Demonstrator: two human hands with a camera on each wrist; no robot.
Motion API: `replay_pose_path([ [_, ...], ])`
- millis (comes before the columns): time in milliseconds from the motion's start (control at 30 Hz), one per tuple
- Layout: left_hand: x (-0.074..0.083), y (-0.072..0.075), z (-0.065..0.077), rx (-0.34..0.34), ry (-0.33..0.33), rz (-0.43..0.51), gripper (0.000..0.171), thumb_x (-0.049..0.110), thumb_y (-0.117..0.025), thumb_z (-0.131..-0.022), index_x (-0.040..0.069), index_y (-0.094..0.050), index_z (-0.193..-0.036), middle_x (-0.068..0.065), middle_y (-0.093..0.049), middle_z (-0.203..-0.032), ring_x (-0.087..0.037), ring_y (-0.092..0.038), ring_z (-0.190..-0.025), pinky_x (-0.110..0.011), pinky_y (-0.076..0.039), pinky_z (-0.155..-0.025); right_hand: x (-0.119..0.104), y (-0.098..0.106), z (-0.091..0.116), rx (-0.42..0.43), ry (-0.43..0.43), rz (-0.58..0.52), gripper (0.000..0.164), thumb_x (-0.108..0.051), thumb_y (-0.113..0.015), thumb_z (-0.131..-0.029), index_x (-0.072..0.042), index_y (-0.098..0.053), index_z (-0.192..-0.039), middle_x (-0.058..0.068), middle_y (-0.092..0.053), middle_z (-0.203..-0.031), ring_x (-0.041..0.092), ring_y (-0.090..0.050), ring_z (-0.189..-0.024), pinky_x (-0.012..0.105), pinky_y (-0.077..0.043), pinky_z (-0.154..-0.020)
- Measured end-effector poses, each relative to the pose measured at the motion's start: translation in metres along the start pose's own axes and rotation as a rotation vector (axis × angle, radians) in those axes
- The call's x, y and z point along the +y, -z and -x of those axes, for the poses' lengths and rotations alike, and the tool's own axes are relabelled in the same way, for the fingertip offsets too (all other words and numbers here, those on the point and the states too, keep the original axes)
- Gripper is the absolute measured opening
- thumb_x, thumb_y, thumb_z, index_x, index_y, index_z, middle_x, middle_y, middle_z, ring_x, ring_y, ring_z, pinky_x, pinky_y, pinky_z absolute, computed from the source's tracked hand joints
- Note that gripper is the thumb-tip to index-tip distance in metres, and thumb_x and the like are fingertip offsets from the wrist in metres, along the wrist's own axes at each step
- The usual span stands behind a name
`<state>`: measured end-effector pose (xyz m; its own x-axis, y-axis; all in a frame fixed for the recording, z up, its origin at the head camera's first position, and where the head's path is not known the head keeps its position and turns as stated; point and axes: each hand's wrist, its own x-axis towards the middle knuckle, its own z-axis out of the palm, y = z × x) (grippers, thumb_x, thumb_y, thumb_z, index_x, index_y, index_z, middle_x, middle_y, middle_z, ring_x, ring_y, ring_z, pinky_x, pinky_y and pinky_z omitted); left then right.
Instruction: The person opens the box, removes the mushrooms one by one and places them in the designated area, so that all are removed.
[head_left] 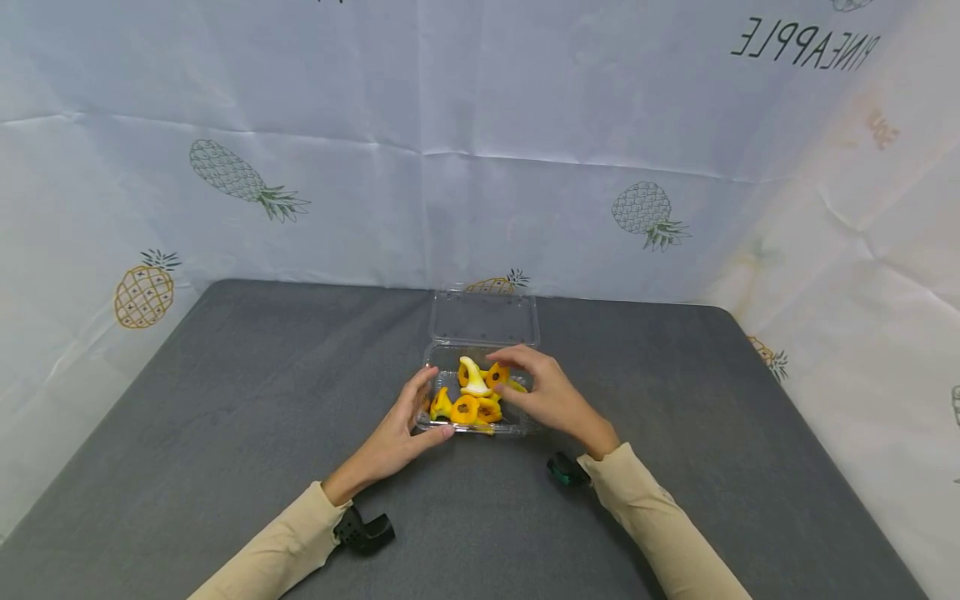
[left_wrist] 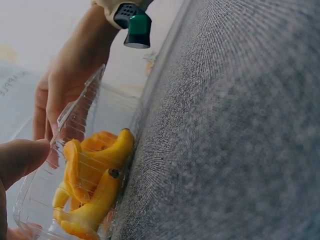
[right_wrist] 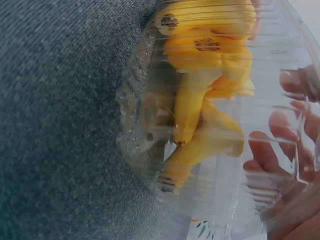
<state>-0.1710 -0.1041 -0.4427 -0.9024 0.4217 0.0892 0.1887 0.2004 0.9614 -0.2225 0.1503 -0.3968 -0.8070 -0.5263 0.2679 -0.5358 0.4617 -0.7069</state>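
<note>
A clear plastic clamshell box [head_left: 517, 428] stands on the table with its lid [head_left: 484, 318] tipped back. Several yellow and orange trumpet-shaped mushrooms [head_left: 465, 409] lie inside; a pale one [head_left: 474, 379] sits on top. My left hand [head_left: 397, 433] grips the box's left side, its thumb [left_wrist: 25, 159] at the front rim. Over the right part of the box, my right hand [head_left: 543, 392] has its fingers spread above the mushrooms. Between its thumb and fingers, the right wrist view shows nothing held, seen through the ribbed plastic [right_wrist: 225, 200].
A grey cloth-covered table [head_left: 225, 400] extends around the box. Behind it hangs a white curtain [head_left: 360, 208] printed with pineapples. A dark wrist camera [head_left: 365, 533] hangs under the left sleeve, another camera [head_left: 567, 470] under the right.
</note>
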Motion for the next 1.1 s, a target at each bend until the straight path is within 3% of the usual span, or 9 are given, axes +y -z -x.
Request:
replay_pose_path([
  [300,0.002,0.001,0.002,0.005,0.007,0.021,0.087,0.019,-0.065,-0.097,0.008,-0.005,-0.159,-0.015,0.0,-0.167,-0.038,-0.004,-0.154,-0.058,-0.014,-0.124,-0.002,-0.003,-0.009,-0.078,0.067,0.092,0.038,0.006,-0.063,-0.089,-0.005,-0.065,-0.125,0.01,-0.064,-0.129,0.028,-0.063,-0.112,0.044,-0.056,-0.09],
  [467,0.002,0.001,0.002,-0.001,0.004,0.015,0.089,0.021,-0.066,-0.097,0.008,-0.004,-0.159,-0.016,0.001,-0.167,-0.038,-0.005,-0.154,-0.058,-0.015,-0.123,-0.006,-0.005,-0.015,-0.133,0.047,0.14,0.039,0.008,-0.062,-0.088,-0.005,-0.066,-0.125,0.009,-0.062,-0.129,0.025,-0.062,-0.111,0.041,-0.056,-0.079],
  [600,0.001,0.002,0.001,-0.003,0.001,0.015,0.088,0.021,-0.066,-0.097,0.009,-0.004,-0.159,-0.015,0.0,-0.167,-0.039,-0.006,-0.154,-0.059,-0.016,-0.123,-0.009,-0.004,-0.019,-0.173,0.035,0.181,0.04,0.008,-0.063,-0.087,-0.005,-0.067,-0.125,0.009,-0.061,-0.131,0.025,-0.06,-0.117,0.038,-0.056,-0.086],
  [833,0.0,0.001,0.0,0.002,0.007,0.012,0.088,0.022,-0.066,-0.097,0.011,-0.006,-0.159,-0.013,-0.001,-0.168,-0.038,-0.007,-0.154,-0.058,-0.016,-0.123,-0.009,-0.005,-0.025,-0.236,0.111,0.258,0.04,0.012,-0.063,-0.087,-0.003,-0.068,-0.124,0.011,-0.06,-0.139,0.031,-0.056,-0.128,0.04,-0.056,-0.088],
  [1100,-0.003,0.001,-0.001,0.002,-0.005,0.007,0.085,0.021,-0.064,-0.098,0.01,-0.007,-0.159,-0.015,-0.002,-0.167,-0.041,-0.006,-0.153,-0.06,-0.016,-0.122,-0.008,-0.006,-0.029,-0.277,0.13,0.337,0.041,0.012,-0.065,-0.086,-0.004,-0.068,-0.124,0.011,-0.059,-0.139,0.031,-0.055,-0.129,0.045,-0.051,-0.105],
])
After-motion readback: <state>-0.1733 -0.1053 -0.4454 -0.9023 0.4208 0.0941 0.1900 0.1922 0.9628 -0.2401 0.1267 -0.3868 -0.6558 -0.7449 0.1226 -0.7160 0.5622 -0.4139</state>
